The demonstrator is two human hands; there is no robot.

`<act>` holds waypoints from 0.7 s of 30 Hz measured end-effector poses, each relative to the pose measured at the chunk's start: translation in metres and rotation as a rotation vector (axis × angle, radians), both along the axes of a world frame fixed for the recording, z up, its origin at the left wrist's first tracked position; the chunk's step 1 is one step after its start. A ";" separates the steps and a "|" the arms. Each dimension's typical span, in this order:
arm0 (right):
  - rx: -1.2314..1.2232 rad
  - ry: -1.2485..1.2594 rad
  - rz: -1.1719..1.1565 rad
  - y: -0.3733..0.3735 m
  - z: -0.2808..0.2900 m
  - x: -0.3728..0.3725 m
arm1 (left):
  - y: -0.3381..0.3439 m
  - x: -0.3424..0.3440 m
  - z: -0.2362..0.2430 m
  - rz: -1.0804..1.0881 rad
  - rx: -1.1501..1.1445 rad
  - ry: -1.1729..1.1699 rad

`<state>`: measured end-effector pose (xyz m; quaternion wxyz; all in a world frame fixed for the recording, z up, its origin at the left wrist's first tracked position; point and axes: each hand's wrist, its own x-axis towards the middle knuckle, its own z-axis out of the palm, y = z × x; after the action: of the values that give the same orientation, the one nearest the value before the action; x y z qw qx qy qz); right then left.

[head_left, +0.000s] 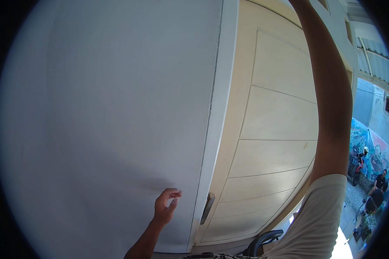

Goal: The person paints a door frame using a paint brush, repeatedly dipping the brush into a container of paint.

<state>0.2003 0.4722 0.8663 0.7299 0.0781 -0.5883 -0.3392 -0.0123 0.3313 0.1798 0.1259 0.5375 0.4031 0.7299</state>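
My left hand [166, 204] is raised in front of a pale grey-white wall [125, 99], its fingers loosely curved and apart from the thumb, holding nothing. It casts a soft shadow there; whether the fingertips touch the surface I cannot tell. Just right of it, a dark oblong metal fitting [207, 207] sits on the edge of a cream panelled door [272, 112], beside the white vertical trim [220, 108]. My right arm stretches up along the right of the door and out through the top edge, so that hand is hidden from view.
A black curved object [263, 237] is low by the door. At the right, outside, are a corrugated awning [374, 56], a painted mural wall [365, 134], a motorbike [355, 172], a seated person [379, 183] and some plants [368, 222].
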 end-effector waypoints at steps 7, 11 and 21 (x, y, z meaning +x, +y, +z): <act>-0.221 0.127 0.283 0.033 0.021 -0.012 | 0.000 0.001 0.001 -0.003 -0.007 0.010; -0.009 0.531 0.039 0.039 0.020 -0.007 | -0.003 -0.003 0.000 0.014 0.019 0.009; -0.117 0.532 0.153 0.041 0.023 -0.023 | -0.008 -0.011 -0.003 0.020 0.014 -0.014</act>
<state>0.1771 0.5130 0.8894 0.8854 -0.0116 -0.3870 -0.2571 -0.0234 0.3232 0.1768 0.1174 0.5292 0.4023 0.7378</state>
